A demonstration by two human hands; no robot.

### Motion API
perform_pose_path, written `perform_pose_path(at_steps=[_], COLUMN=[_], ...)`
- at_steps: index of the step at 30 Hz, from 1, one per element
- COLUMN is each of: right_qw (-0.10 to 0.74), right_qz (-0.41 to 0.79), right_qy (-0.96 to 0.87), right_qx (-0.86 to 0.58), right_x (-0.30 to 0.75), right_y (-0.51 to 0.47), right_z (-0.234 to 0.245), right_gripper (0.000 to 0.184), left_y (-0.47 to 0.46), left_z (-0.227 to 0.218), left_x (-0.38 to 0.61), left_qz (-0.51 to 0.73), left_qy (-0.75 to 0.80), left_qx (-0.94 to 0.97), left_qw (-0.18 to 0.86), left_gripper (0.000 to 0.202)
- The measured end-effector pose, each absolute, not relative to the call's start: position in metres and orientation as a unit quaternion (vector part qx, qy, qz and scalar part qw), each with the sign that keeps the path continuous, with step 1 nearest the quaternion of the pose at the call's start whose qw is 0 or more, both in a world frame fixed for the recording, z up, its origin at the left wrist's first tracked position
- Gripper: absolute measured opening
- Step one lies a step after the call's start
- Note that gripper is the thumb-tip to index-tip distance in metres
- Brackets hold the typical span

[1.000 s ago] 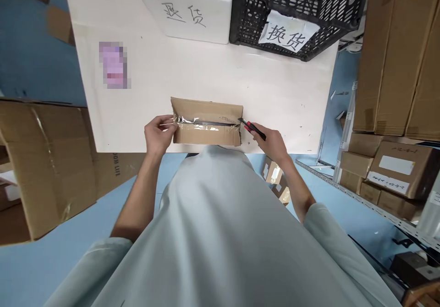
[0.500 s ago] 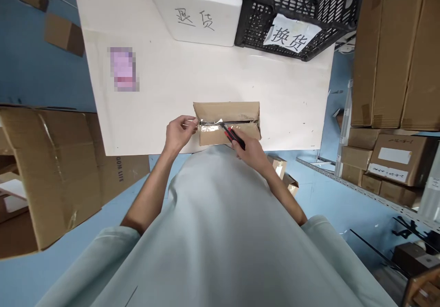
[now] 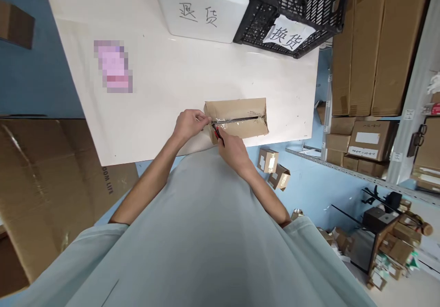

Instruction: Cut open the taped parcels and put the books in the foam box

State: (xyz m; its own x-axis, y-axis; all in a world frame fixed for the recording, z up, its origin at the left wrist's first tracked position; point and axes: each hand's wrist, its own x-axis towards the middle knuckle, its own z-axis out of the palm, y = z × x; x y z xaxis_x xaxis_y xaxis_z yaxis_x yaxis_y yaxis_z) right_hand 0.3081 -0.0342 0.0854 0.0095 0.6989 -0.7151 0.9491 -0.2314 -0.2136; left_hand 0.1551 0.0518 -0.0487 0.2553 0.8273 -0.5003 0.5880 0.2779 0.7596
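A small cardboard box (image 3: 238,106) lies at the table's near edge, with shiny clear tape and a dark gap along the seam between its top flaps. My left hand (image 3: 189,124) pinches at the left end of the box, thumb and fingers together by the seam. Wrapped in my right hand (image 3: 234,152) is a red and black utility knife (image 3: 217,133), its tip at the seam's left end, close to my left fingertips. My palm hides part of the knife's handle.
Farther back on the white table (image 3: 154,82) stand a white bin (image 3: 202,20) holding books and a black plastic crate (image 3: 257,27) with a paper label. A blurred pink item (image 3: 114,66) lies left. Large cartons (image 3: 44,169) flank the left side; shelves with boxes (image 3: 367,137) stand right.
The knife has moved left along the seam to the box's left end, near my left fingers. The view has turned, and the box sits slightly tilted now.
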Motion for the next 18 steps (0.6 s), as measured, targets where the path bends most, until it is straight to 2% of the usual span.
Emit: perform_pose_path(at_steps=[5,10,15,18], right_qw=[0.242,0.276,0.272,0.244], right_qz=[-0.34,-0.338,-0.355,-0.355], right_qy=[0.57,0.552,0.549,0.548], right_qx=[0.708,0.71,0.706,0.717], right_x=[0.275,0.26,0.273,0.285], right_y=[-0.034,-0.039,-0.038,-0.044], right_z=[0.089,0.088,0.074,0.088], right_gripper=[0.067,0.069,0.072,0.069], left_y=[0.053,0.051,0.05,0.049], left_z=[-0.049,-0.045,-0.045,-0.043], left_x=[0.157,0.161,0.156,0.151], left_qz=[0.115,0.109,0.121,0.114], left_qy=[0.595,0.603,0.597,0.604], left_qx=[0.607,0.616,0.632,0.637], left_qw=[0.515,0.494,0.479,0.465], left_gripper=[0.014,0.01,0.011,0.011])
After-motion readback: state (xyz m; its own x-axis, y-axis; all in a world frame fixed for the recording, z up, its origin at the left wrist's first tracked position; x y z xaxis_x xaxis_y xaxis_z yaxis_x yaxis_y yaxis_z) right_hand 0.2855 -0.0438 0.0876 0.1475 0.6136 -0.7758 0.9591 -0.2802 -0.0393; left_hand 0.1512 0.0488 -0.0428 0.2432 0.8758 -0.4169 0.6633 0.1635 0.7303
